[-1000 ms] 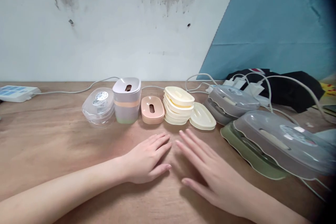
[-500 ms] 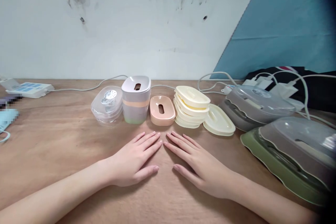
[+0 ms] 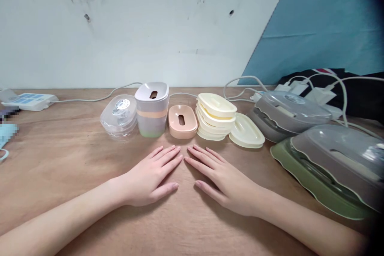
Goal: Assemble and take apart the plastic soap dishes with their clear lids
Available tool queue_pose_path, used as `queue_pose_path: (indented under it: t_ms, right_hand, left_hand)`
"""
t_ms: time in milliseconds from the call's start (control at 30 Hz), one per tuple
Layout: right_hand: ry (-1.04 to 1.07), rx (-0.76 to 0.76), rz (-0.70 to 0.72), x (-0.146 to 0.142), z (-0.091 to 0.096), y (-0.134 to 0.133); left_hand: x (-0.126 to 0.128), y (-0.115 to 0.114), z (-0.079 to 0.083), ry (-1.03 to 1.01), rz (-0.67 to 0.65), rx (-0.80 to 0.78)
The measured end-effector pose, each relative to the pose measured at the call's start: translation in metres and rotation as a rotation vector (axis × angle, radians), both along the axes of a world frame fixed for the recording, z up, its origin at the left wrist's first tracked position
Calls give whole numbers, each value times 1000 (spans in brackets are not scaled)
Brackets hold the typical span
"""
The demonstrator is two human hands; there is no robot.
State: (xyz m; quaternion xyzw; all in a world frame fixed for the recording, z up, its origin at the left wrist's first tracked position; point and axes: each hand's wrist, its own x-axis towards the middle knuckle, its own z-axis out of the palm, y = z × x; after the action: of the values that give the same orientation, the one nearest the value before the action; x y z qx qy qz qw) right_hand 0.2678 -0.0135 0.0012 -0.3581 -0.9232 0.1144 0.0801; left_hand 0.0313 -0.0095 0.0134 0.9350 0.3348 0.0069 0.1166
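Palm down on the wooden table (image 3: 168, 228), my left hand (image 3: 151, 176) lies flat with its fingers stretched out, holding nothing. My right hand (image 3: 220, 180) mirrors it, also flat and empty, fingertips close to those of the left but apart. Just beyond my fingertips stands a shallow peach box with a slotted top (image 3: 182, 131). To its left is a stack of slotted boxes (image 3: 152, 124), lilac on top, with peach and green bands. Farther left are stacked clear plastic lids (image 3: 118, 122). On the right are stacked cream lids (image 3: 216, 122), and one cream lid (image 3: 247, 132) leans beside them.
Large grey covers with clear tops (image 3: 294, 112) and a green one (image 3: 321, 188) lie at the right. White chargers and cables (image 3: 321, 94) run behind them. A white power strip (image 3: 33, 101) and a light blue mask (image 3: 7, 132) lie at the far left. A wall closes the back.
The whole view has shifted slightly, with the scene sitting a little higher and farther left. Both hands stay flat in the same place on the table.
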Motion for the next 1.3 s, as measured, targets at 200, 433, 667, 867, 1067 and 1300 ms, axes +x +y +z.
queue_pose_path:
  t_ms: [200, 433, 667, 867, 1067, 1300]
  right_hand:
    - [2, 20, 8, 1, 0, 0]
    - [-17, 176, 38, 2, 0, 0]
    - [51, 620, -480, 41, 21, 14]
    - [-191, 564, -698, 62, 18, 22]
    - [-324, 402, -633, 63, 5, 25]
    - [-311, 425, -588, 58, 11, 19]
  left_hand:
    - [0, 2, -2, -7, -6, 8]
    - [-1, 1, -4, -14, -16, 18]
    - [-1, 1, -3, -3, -21, -1]
    - [-1, 2, -3, -10, -9, -15]
    - [0, 3, -2, -12, -7, -18]
    - [-2, 3, -3, -22, -12, -16]
